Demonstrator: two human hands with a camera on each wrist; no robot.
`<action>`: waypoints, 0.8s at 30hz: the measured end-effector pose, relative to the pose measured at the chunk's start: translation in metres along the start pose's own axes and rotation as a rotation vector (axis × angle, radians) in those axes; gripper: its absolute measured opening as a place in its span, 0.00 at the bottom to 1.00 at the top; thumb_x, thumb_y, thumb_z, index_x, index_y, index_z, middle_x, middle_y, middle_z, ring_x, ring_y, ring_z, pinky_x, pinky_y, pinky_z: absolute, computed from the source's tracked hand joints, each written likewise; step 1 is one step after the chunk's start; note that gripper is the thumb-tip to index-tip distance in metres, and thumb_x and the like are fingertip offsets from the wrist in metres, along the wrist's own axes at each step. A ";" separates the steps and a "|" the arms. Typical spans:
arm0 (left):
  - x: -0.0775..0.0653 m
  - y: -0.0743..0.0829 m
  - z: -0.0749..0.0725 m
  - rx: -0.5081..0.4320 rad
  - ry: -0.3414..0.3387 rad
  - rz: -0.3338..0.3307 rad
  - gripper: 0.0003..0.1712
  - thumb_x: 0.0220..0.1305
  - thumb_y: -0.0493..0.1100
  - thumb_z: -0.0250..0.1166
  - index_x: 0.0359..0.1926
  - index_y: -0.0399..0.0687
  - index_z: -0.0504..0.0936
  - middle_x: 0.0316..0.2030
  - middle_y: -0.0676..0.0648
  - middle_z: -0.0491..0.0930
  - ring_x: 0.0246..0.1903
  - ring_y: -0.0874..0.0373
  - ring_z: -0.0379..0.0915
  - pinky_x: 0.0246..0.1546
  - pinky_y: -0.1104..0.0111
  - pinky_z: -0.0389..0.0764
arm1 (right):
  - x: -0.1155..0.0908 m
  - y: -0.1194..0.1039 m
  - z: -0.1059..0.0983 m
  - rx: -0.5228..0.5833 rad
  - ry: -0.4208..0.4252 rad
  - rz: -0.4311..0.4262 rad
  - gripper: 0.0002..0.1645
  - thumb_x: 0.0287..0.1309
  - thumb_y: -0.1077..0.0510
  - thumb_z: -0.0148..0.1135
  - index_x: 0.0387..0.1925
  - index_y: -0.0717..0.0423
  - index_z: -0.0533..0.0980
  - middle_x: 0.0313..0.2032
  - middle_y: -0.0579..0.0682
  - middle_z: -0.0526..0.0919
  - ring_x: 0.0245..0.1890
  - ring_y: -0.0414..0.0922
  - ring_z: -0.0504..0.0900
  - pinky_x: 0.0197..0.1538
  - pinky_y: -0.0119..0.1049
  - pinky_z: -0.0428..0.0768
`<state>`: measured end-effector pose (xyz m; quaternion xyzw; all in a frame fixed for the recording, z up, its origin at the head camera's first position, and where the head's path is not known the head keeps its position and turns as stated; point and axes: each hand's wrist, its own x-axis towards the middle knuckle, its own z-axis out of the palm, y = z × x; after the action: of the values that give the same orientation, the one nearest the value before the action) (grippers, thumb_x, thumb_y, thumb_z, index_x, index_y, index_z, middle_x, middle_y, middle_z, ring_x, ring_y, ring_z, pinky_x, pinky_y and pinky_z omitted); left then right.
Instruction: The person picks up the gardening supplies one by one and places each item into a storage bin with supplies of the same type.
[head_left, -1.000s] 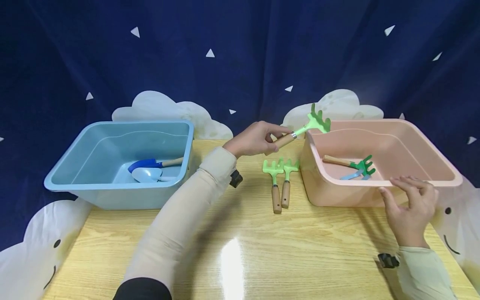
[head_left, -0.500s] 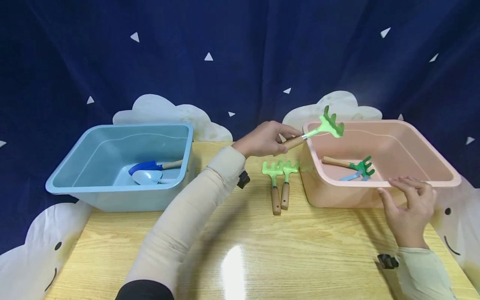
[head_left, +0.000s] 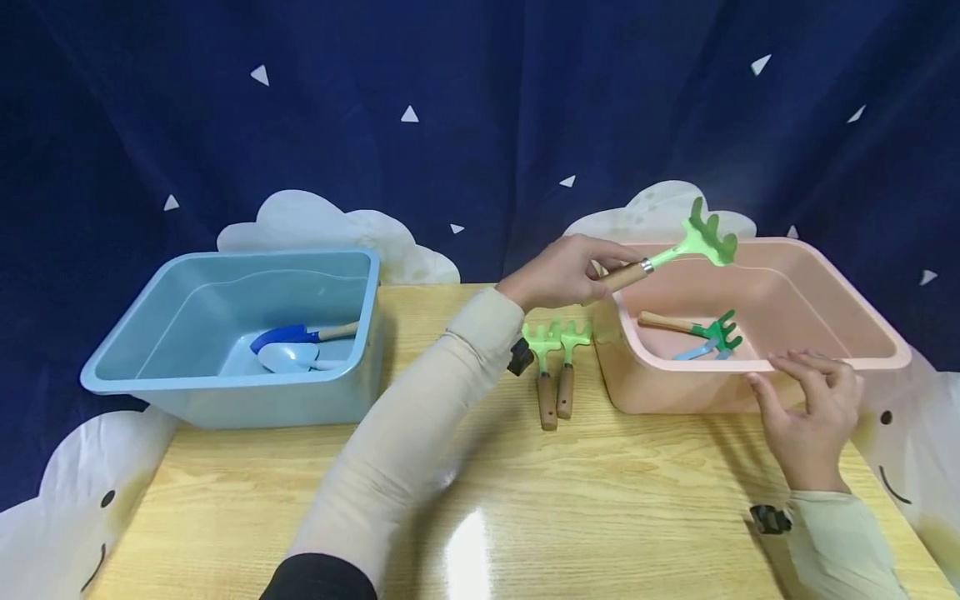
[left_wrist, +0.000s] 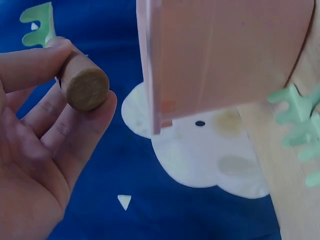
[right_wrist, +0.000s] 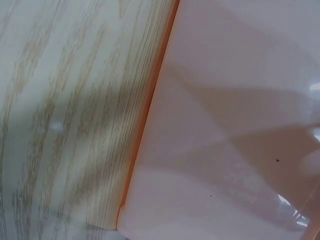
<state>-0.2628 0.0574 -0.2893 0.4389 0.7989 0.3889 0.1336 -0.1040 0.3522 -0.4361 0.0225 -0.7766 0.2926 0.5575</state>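
Note:
My left hand [head_left: 566, 271] holds a small hand rake [head_left: 701, 242] by its wooden handle, with the light green tines tilted up over the left part of the pink basin [head_left: 633, 392]. In the left wrist view the butt of the handle [left_wrist: 89, 90] shows between thumb and fingers. My right hand [head_left: 813, 421] holds the basin's front rim, bent fingers on top and thumb at the outer wall. Two matching light green rakes [head_left: 566, 387] lie side by side on the table, left of that basin. Inside the basin are a dark green rake [head_left: 718, 332] and a light blue tool [head_left: 696, 350].
A blue basin [head_left: 225, 385] stands at the left of the wooden table [head_left: 600, 508]. It contains a dark blue trowel [head_left: 288, 337] and a light blue trowel [head_left: 288, 358]. Behind everything hangs a dark blue curtain [head_left: 465, 100] with white triangles and clouds.
My left hand has moved right with the rake, from beside the pink basin's left edge to over its opening. The right hand has stayed on the rim.

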 end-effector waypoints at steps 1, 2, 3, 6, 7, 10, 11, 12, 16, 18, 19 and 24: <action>0.002 0.001 0.002 0.005 -0.012 0.003 0.30 0.63 0.32 0.62 0.65 0.56 0.77 0.55 0.45 0.84 0.37 0.57 0.84 0.34 0.74 0.78 | 0.000 0.001 -0.001 -0.003 -0.005 0.001 0.40 0.49 0.32 0.70 0.35 0.69 0.83 0.44 0.68 0.82 0.57 0.34 0.73 0.62 0.30 0.57; 0.004 0.002 0.005 0.018 -0.020 0.008 0.30 0.62 0.32 0.63 0.65 0.55 0.77 0.55 0.45 0.84 0.37 0.57 0.84 0.35 0.75 0.78 | 0.000 0.002 -0.001 -0.003 -0.012 0.004 0.40 0.49 0.32 0.70 0.35 0.69 0.83 0.44 0.68 0.82 0.57 0.33 0.73 0.62 0.30 0.57; 0.006 0.003 0.008 0.027 -0.033 0.007 0.30 0.63 0.32 0.63 0.65 0.56 0.77 0.54 0.46 0.84 0.37 0.58 0.84 0.36 0.75 0.78 | 0.000 0.003 -0.002 -0.002 -0.016 0.005 0.40 0.49 0.32 0.71 0.36 0.69 0.83 0.44 0.68 0.82 0.58 0.32 0.72 0.62 0.30 0.57; 0.011 0.007 0.017 0.045 -0.061 0.007 0.31 0.63 0.34 0.65 0.66 0.58 0.76 0.54 0.48 0.85 0.36 0.59 0.85 0.36 0.76 0.78 | -0.001 0.005 -0.003 -0.001 -0.025 0.009 0.39 0.49 0.32 0.71 0.36 0.68 0.84 0.45 0.68 0.82 0.58 0.29 0.70 0.62 0.30 0.57; 0.012 0.009 0.020 0.044 -0.067 0.011 0.31 0.63 0.34 0.64 0.66 0.57 0.76 0.55 0.48 0.84 0.36 0.59 0.85 0.36 0.76 0.79 | -0.001 0.005 -0.003 0.000 -0.023 0.009 0.39 0.49 0.32 0.71 0.36 0.68 0.84 0.45 0.68 0.82 0.58 0.29 0.71 0.62 0.30 0.57; 0.018 0.016 0.026 0.052 -0.078 0.021 0.31 0.63 0.33 0.63 0.66 0.57 0.76 0.56 0.48 0.84 0.36 0.61 0.85 0.34 0.76 0.79 | 0.000 0.004 -0.002 -0.002 -0.018 0.004 0.40 0.49 0.32 0.70 0.35 0.69 0.83 0.44 0.69 0.82 0.57 0.30 0.72 0.62 0.31 0.58; 0.020 0.019 0.027 0.062 -0.079 0.019 0.31 0.63 0.32 0.61 0.66 0.58 0.76 0.56 0.49 0.83 0.36 0.61 0.85 0.33 0.76 0.79 | -0.001 0.003 -0.002 -0.004 -0.017 0.003 0.41 0.49 0.31 0.70 0.35 0.69 0.83 0.44 0.69 0.81 0.57 0.31 0.72 0.63 0.31 0.58; 0.022 0.022 0.028 0.085 -0.075 0.020 0.31 0.64 0.32 0.61 0.66 0.59 0.76 0.56 0.49 0.83 0.37 0.63 0.84 0.34 0.77 0.78 | -0.001 0.003 -0.002 -0.005 -0.017 0.003 0.41 0.49 0.31 0.70 0.35 0.70 0.83 0.44 0.70 0.81 0.57 0.31 0.72 0.63 0.31 0.58; 0.034 0.033 0.032 0.168 -0.069 -0.031 0.31 0.64 0.35 0.61 0.65 0.67 0.76 0.55 0.57 0.84 0.42 0.68 0.80 0.35 0.78 0.77 | 0.000 0.002 -0.003 -0.014 -0.015 0.008 0.41 0.50 0.31 0.70 0.35 0.71 0.83 0.42 0.73 0.80 0.57 0.29 0.72 0.63 0.31 0.58; 0.041 0.038 0.035 0.220 -0.080 -0.048 0.32 0.64 0.36 0.62 0.65 0.71 0.75 0.54 0.60 0.84 0.44 0.70 0.78 0.37 0.79 0.74 | 0.000 0.002 -0.003 -0.013 -0.005 0.016 0.40 0.49 0.32 0.70 0.34 0.70 0.83 0.43 0.71 0.81 0.57 0.27 0.71 0.63 0.31 0.58; 0.044 0.039 0.036 0.235 -0.087 -0.057 0.33 0.64 0.36 0.62 0.65 0.72 0.75 0.54 0.60 0.84 0.45 0.71 0.77 0.37 0.79 0.73 | 0.000 0.002 -0.003 -0.012 0.001 0.020 0.40 0.49 0.32 0.71 0.34 0.70 0.83 0.44 0.70 0.81 0.56 0.27 0.70 0.62 0.30 0.58; 0.052 0.039 0.041 0.329 -0.081 -0.065 0.34 0.61 0.35 0.62 0.65 0.73 0.75 0.54 0.63 0.83 0.47 0.73 0.75 0.38 0.79 0.69 | 0.000 0.003 -0.001 0.011 0.008 0.027 0.40 0.48 0.32 0.72 0.34 0.70 0.83 0.44 0.69 0.81 0.57 0.29 0.72 0.62 0.31 0.58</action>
<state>-0.2468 0.1323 -0.2815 0.4443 0.8594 0.2305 0.1044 -0.1038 0.3550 -0.4374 0.0139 -0.7731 0.3044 0.5564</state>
